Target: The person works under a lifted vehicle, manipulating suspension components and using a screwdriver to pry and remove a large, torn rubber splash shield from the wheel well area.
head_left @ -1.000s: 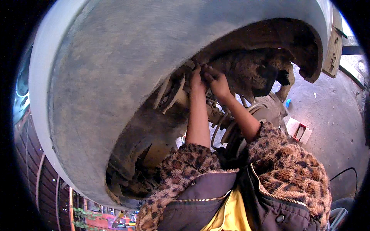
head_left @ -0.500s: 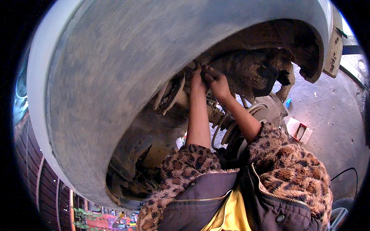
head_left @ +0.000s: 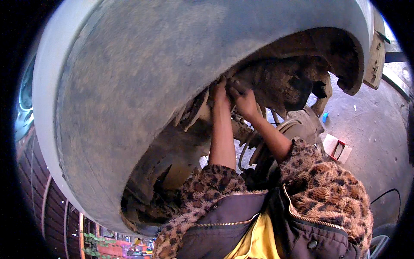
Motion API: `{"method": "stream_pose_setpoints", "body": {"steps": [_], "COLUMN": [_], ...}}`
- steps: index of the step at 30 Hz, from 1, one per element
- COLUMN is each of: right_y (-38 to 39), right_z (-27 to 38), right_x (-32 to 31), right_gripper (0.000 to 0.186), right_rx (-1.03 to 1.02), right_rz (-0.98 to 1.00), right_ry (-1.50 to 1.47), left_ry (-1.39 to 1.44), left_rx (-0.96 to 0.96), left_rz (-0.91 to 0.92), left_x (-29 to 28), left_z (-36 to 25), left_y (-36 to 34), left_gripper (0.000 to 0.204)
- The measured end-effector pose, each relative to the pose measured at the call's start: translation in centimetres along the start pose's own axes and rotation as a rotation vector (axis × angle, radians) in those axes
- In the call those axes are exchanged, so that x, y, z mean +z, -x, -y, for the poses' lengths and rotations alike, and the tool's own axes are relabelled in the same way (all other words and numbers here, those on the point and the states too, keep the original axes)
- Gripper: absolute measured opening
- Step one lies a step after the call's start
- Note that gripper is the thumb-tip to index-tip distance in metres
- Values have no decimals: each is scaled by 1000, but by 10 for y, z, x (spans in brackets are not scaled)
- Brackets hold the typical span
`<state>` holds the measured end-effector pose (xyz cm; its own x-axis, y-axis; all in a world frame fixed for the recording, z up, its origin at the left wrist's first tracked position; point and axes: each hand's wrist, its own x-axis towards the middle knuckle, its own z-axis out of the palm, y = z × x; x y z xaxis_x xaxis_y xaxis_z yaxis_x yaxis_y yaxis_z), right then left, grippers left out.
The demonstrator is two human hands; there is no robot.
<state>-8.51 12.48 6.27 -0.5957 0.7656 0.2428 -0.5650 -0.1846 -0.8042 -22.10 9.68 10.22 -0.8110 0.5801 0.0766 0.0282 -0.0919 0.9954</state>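
Both my arms reach up into the open wheel well [head_left: 155, 177] of a vehicle, under the edge of its dusty grey fender [head_left: 142, 73]. My left hand [head_left: 221, 93] is closed high in the well, fingers pointing up and partly in shadow. Right beside it, my right hand [head_left: 245, 101] has its thumb and fingers bent together in a pinch. What they grip is too dark and small to make out. A dirt-caked dark liner [head_left: 280, 82] hangs to the right of my hands. Below my right forearm sits a round brake disc [head_left: 291, 128].
An open red and white box [head_left: 336, 149] lies on the concrete floor [head_left: 366, 129] to the right, with a small blue scrap [head_left: 325, 117] near it. A wooden board [head_left: 374, 56] stands by the fender's right end. A black cable [head_left: 394, 190] curves at lower right.
The fender and wheel well sit slightly lower in the picture, and my hands with them. Both hands stay close together at the same spot, fingers still bent.
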Motion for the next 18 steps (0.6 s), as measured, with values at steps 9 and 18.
{"method": "stream_pose_setpoints", "body": {"steps": [9,18], "right_y": [-4,-1], "right_z": [-18,-4], "right_x": [0,-7], "right_gripper": [28,30], "right_rx": [-162,-77], "right_rz": [-81,1], "right_ry": [-16,4], "left_ry": [70,37], "left_rx": [-49,26], "left_rz": [114,104], "left_x": [7,19], "left_z": [-5,-10], "left_y": [12,24], "left_gripper": [24,27]}}
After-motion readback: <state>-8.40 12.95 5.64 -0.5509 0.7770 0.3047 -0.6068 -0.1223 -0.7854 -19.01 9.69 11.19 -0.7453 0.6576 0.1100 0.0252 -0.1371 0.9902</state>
